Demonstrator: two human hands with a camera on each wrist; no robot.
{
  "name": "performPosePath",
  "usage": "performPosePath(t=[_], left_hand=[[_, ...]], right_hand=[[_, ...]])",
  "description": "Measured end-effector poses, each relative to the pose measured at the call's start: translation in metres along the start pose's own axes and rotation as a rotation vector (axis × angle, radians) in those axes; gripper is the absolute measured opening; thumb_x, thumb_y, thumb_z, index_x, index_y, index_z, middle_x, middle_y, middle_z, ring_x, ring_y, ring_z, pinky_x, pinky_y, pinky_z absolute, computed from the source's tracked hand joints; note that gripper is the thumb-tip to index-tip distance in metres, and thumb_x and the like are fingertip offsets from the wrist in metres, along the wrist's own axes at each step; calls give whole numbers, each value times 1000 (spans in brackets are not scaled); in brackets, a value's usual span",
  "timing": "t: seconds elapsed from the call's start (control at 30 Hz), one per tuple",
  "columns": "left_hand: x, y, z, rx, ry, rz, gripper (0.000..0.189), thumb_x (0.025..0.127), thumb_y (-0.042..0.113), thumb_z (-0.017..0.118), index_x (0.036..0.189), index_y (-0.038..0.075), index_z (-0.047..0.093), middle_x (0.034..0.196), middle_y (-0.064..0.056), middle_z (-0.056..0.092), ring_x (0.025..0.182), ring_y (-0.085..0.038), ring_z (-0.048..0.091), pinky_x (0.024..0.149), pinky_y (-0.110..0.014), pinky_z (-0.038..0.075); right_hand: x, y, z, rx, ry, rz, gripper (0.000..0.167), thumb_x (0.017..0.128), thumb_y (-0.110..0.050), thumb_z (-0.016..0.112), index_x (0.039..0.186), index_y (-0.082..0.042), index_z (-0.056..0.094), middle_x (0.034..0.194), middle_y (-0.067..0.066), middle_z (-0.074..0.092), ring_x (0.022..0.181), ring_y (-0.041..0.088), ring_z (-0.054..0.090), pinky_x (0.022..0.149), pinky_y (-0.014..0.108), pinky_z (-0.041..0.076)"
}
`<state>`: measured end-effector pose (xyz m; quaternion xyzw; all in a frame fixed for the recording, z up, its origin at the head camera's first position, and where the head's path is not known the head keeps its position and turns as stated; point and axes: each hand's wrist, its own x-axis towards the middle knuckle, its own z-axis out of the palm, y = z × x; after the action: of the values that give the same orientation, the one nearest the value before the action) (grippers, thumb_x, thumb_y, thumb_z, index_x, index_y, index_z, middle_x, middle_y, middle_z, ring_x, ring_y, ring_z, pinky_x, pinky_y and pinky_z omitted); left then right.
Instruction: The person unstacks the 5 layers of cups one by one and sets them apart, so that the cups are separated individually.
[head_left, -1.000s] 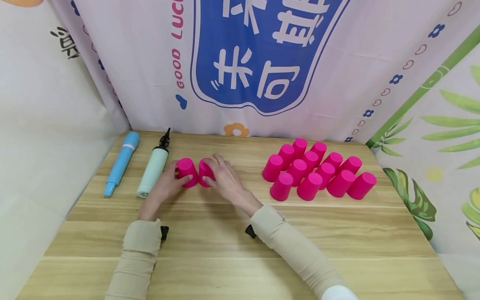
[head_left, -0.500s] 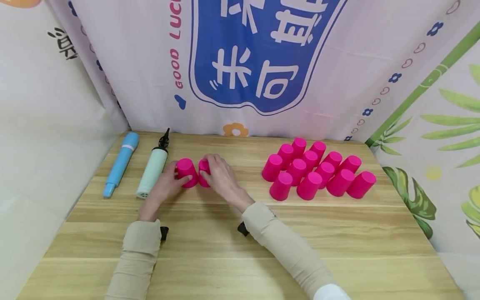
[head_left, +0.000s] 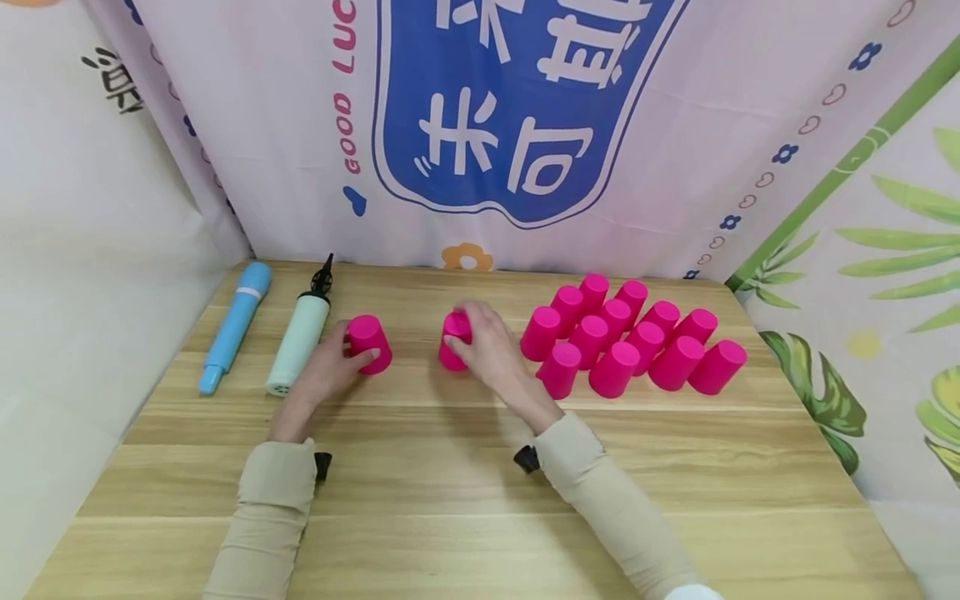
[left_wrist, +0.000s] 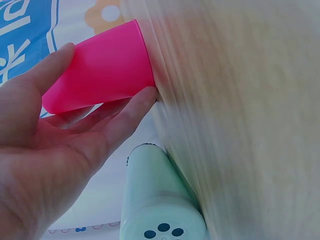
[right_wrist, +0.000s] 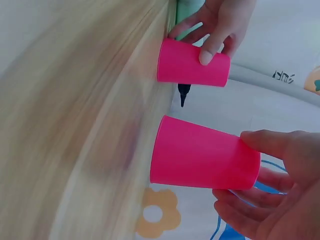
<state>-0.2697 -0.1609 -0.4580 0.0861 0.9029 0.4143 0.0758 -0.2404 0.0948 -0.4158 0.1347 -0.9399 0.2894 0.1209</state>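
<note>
My left hand (head_left: 326, 371) holds a bright pink plastic cup (head_left: 369, 343) that stands upside down on the wooden table, thumb on its near side. In the left wrist view, the fingers curve round this cup (left_wrist: 102, 70), with its wide rim at the tabletop. To the right, across a gap, my right hand (head_left: 497, 354) grips a second pink cup (head_left: 453, 343), also bottom up. Seen from the right wrist, the thumb and fingers clasp the narrow end of that cup (right_wrist: 200, 155), its rim close to the table.
Several upside-down pink cups (head_left: 615, 367) stand grouped at the right. Left of my left hand lie a pale green hand pump (head_left: 300, 342) with a black nozzle and a blue tube-shaped pump (head_left: 236, 325). A printed cloth (head_left: 300, 167) hangs behind the table.
My right hand has carried its cup from close beside the left cup to the right, widening the gap. The left hand stays on its cup. The head view has shifted slightly.
</note>
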Motion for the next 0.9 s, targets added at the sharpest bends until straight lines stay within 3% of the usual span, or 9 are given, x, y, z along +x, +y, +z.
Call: performPosePath(t=[0.2,0.53,0.77,0.9], left_hand=[[0,1,-2,7,-21,-13,65,98,24,56,144,-8,23,138,-32,41,125,-48,43,103,-55,40],[1,3,-2,17,-21,-14,64,98,23,56,144,-8,23,137,-33,42,125,-47,44,102,-55,41],[0,3,-1,12,-27,-22,65,98,23,55,145,-8,22,139,-32,40,126,-47,42,103,-56,40],[-2,6,-1,8,-26,-21,65,98,23,55,144,-8,22,139,-32,40,126,-47,42,103,-55,40]], right_hand=[[-19,14,-9,13,-2,7,45,85,-24,74,125,-10,57,117,6,60,103,20,60,79,35,56],[-34,38,-21,-3,106,2,44,82,-22,78,121,-9,60,114,7,62,104,22,60,82,38,55],[-44,51,-24,-47,119,17,44,81,-21,79,119,-9,61,111,7,61,100,22,60,78,40,56],[-49,55,-27,-91,148,-15,43,80,-18,80,117,-7,61,109,9,61,96,24,61,75,41,57]])
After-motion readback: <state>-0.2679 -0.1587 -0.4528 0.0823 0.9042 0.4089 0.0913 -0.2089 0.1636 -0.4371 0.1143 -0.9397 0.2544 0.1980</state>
